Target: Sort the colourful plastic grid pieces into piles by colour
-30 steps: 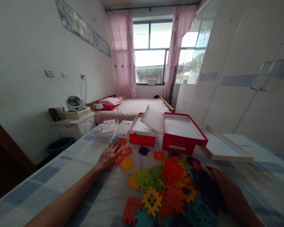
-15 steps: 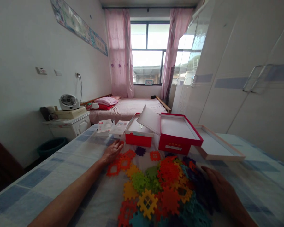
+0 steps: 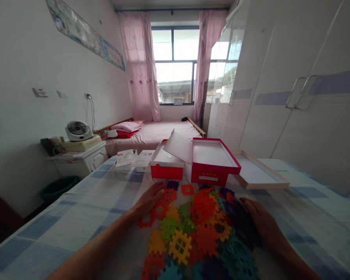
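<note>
Red toothed pieces (image 3: 170, 194) lay beside the left hand (image 3: 150, 197) on my head feed, fingers straight and together; the right hand (image 3: 261, 218), fingers likewise together, bordered dark pieces (image 3: 243, 221).

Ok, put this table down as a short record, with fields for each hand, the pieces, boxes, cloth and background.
Left hand: open, fingers extended, by orange-red pieces; left hand
Right hand: right hand open, beside dark purple pieces; contact unclear
Pieces: multicoloured toothed pile between the hands
Boxes: red box, darker red box, shallow pale tray
Cloth: blue-and-white checked cloth
Background: bed, fan
</note>
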A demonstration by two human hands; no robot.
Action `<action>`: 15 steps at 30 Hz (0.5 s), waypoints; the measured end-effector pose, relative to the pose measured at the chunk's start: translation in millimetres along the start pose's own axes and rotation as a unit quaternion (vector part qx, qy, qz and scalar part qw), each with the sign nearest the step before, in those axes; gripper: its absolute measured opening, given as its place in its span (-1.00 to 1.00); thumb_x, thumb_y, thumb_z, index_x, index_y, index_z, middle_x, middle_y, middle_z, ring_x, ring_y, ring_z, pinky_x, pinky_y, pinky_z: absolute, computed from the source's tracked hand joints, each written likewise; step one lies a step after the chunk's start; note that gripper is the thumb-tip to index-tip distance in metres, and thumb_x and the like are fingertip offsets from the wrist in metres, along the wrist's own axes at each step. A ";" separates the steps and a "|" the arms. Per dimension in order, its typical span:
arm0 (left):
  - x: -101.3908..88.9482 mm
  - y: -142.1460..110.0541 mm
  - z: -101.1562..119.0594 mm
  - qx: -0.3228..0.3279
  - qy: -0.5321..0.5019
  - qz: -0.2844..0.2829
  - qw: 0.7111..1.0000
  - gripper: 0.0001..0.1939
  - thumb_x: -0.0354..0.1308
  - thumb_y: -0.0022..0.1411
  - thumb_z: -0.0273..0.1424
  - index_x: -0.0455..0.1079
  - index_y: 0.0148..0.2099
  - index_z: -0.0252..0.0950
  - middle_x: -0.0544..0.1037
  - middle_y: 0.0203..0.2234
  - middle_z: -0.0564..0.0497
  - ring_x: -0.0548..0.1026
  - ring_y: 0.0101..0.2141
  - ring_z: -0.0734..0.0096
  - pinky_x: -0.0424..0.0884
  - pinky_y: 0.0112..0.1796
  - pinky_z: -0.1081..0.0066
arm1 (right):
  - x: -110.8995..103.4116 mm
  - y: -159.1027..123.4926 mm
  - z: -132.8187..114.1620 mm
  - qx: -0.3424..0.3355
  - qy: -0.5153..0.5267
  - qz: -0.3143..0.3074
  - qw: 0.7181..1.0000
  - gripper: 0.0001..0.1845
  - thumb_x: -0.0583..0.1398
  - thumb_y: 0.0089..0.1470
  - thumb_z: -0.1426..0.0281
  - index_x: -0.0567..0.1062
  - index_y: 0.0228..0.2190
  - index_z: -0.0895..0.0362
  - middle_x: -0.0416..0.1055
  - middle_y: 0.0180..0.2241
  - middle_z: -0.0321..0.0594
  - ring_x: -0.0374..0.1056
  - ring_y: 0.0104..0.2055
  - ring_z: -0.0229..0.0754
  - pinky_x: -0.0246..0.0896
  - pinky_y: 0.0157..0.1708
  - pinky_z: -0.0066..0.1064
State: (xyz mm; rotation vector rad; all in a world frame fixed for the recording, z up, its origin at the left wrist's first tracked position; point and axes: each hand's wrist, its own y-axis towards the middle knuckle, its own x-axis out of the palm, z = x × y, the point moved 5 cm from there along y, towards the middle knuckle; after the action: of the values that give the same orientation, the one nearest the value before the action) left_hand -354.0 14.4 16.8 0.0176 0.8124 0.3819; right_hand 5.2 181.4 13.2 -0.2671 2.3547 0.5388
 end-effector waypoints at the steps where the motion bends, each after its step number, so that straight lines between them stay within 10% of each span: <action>1: 2.7 0.4 3.8 0.009 -0.004 -0.004 1.000 -0.41 -0.17 0.26 -0.01 0.30 0.15 -0.23 0.28 0.18 -0.02 0.22 0.18 0.24 0.08 0.19 0.23 | -0.3 -0.2 -1.1 -0.002 -0.002 0.001 1.000 -0.46 -0.10 0.03 0.08 0.51 -0.25 0.09 0.49 -0.13 -0.10 0.38 -0.04 -0.02 0.22 0.05 -0.18; 15: 42.9 26.2 58.5 0.134 0.111 -0.047 0.984 -0.49 -0.20 0.31 -0.13 0.34 0.12 -0.24 0.36 0.13 -0.05 0.29 0.13 0.27 0.15 0.15 0.25 | -4.9 -3.4 -8.8 0.005 0.008 0.023 1.000 -0.42 -0.11 0.08 0.07 0.49 -0.17 0.16 0.44 -0.08 -0.05 0.35 -0.01 -0.02 0.20 0.04 -0.21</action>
State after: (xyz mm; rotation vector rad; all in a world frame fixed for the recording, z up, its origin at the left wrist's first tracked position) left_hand -294.2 61.0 31.2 0.1894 1.0775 0.1851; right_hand 4.8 174.6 21.3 -0.2124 2.3839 0.5481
